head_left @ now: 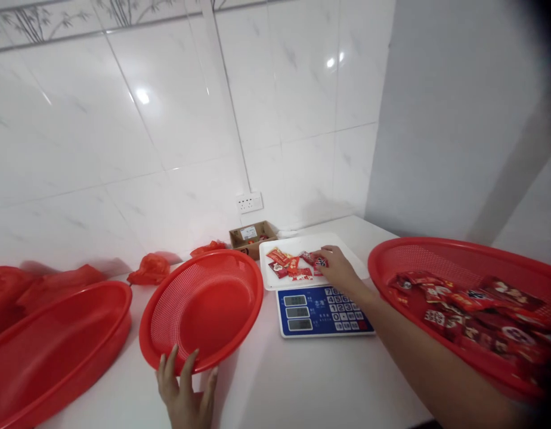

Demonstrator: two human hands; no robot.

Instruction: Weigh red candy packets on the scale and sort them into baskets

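My left hand (185, 393) is at the near rim of a round red plastic basket (166, 298), its fingers hooked over the edge. The basket has mesh sides, a solid bottom, and nothing inside. Over the white tray (347, 253) of a digital scale (320, 313), my right hand (336, 268) has its fingers closed on a small red snack packet (319, 263). Several other small red and dark packets (287, 262) lie on the tray beside it. My fingers partly hide the packet.
A large red basket (378, 262) full of packets stands at the right. Another red basin (118, 322) sits at the left, with red plastic bags (150, 269) behind it. A cardboard box (253, 235) stands against the tiled wall, below a socket (249, 202).
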